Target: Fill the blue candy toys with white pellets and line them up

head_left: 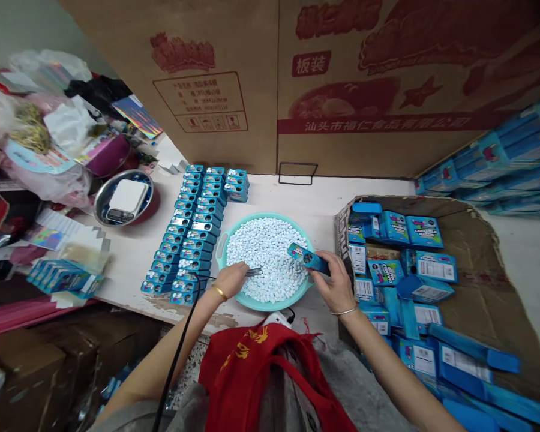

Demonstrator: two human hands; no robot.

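Observation:
A round teal basin [221,251] full of small pale candies [270,255] stands at the middle of the table. My left hand [232,281] is closed on a thin metal tool [254,272], whose tip lies over the candies at the left of the basin. In my right hand [337,283] is a small blue box [309,258], held tilted over the basin's right side, its printed end toward the candies. Rows of small blue boxes [198,245] stand close together left of the basin.
An open carton [481,264] with several blue boxes [436,267] stands at the right. Large cartons [216,78] rise behind the table. A metal bowl [150,211] holding a white device [128,198] and piled bags [67,180] are at the left.

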